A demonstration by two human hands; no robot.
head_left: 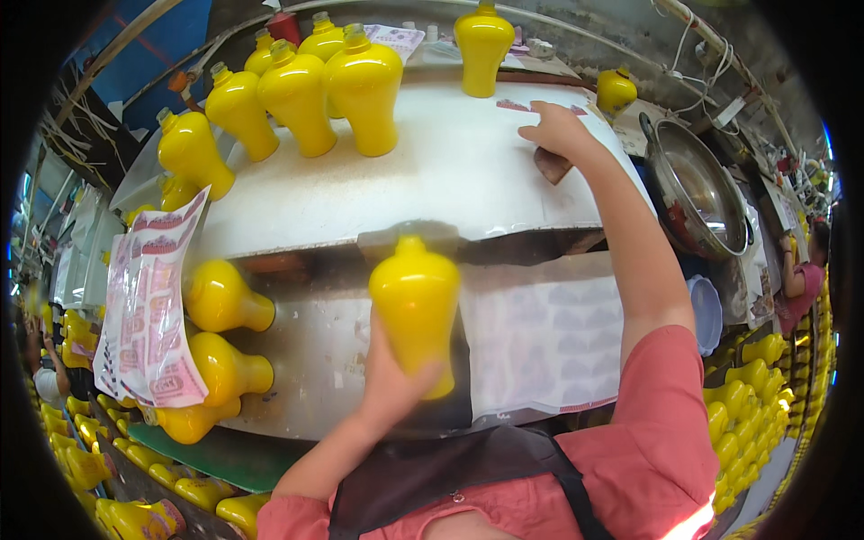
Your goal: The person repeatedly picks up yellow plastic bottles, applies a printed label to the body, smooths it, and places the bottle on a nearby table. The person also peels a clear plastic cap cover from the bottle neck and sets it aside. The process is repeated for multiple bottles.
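Note:
A glossy yellow bottle [416, 292] stands tilted slightly near the middle of the bench front, its neck toward the white board. My left hand [389, 382] is wrapped round its lower part. Over at the right end of the white tabletop [450, 171], my right hand [565, 135] reaches out with the index finger and thumb stretched toward a small strip of printed decal [513, 106]. Tucked under its curled fingers is a flat brown piece [551, 166], like a scraper; its full shape is hidden.
Several yellow bottles [364, 94] stand at the back left, and one more [484, 49] at the back. Pink printed sheets [153, 306] hang over bottles lying at left. A wide metal pan [697, 184] is at right. A printed sheet [549, 333] lies in front.

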